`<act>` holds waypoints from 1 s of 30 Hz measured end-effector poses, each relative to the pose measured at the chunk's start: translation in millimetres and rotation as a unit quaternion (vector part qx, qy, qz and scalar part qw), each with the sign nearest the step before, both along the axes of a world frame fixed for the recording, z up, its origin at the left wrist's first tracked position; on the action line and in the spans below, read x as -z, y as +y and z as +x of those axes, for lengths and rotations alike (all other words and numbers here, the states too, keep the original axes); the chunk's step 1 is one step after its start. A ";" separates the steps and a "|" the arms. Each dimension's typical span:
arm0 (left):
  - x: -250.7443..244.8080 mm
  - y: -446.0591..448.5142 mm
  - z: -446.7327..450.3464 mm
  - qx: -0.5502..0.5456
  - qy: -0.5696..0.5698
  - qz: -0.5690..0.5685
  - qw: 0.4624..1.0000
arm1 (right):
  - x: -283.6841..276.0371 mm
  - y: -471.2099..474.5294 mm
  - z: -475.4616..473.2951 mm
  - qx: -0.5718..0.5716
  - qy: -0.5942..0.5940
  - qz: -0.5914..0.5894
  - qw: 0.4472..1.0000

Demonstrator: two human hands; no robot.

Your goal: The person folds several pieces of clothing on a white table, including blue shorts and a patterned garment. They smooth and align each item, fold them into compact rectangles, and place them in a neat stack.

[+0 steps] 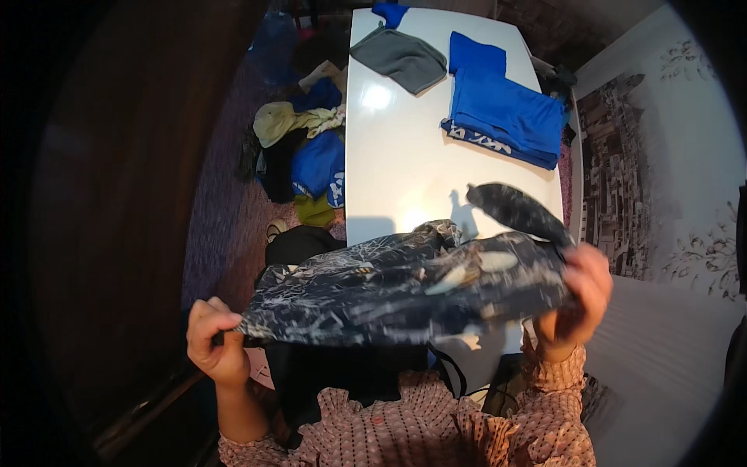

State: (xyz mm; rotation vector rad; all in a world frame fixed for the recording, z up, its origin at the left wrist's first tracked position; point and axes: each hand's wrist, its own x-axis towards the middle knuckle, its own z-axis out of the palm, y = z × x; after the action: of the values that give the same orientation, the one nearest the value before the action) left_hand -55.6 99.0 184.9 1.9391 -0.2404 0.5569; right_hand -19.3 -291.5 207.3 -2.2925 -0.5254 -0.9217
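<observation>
A dark patterned garment point(362, 292) with white branch-like lines and pale patches stretches between my two hands, above the near end of the white table point(397, 157). My left hand point(216, 338) pinches its left corner between thumb and fingers. At the opposite end my right hand point(578, 298), blurred by motion, grips the cloth's edge. From beside the right hand a narrow dark flap of the same cloth point(516, 207) sticks out over the tabletop. Part of the garment is blurred, and its exact kind cannot be made out.
Folded blue clothing point(505, 111) with a white-printed edge lies on the table's right side. A folded grey cloth point(402, 55) and a blue piece point(390, 13) lie at the far left. Left of the table is a heap of clothes point(315, 157). A patterned wall point(618, 175) stands close on the right.
</observation>
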 end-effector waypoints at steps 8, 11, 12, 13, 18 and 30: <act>-48.3 -5.5 39.6 -0.052 -0.035 0.043 0.997 | -13.9 -2.1 34.1 -0.025 0.061 -0.008 0.998; -53.4 -9.6 32.7 -0.069 0.142 0.116 0.981 | 23.4 -9.8 34.2 -0.040 0.043 -0.088 0.994; -44.2 -9.8 27.9 -0.059 0.150 0.158 0.974 | 36.9 -3.8 30.2 -0.059 0.064 -0.107 0.990; -31.5 -7.1 23.1 -0.038 0.136 0.165 0.976 | 53.0 1.2 24.6 -0.075 0.103 -0.116 0.985; -3.2 -5.9 -4.4 -0.012 0.215 0.175 0.961 | 135.0 24.3 -8.8 -0.041 0.222 -0.008 0.974; 6.8 6.2 -13.6 -0.018 0.234 0.175 0.956 | 172.1 50.1 -22.6 -0.008 0.210 -0.051 0.976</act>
State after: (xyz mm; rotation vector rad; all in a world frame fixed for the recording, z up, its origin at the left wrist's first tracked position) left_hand -69.2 105.3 178.1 2.3597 0.0027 0.0631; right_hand -41.9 -241.4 35.2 -2.4769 -0.4104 -0.3878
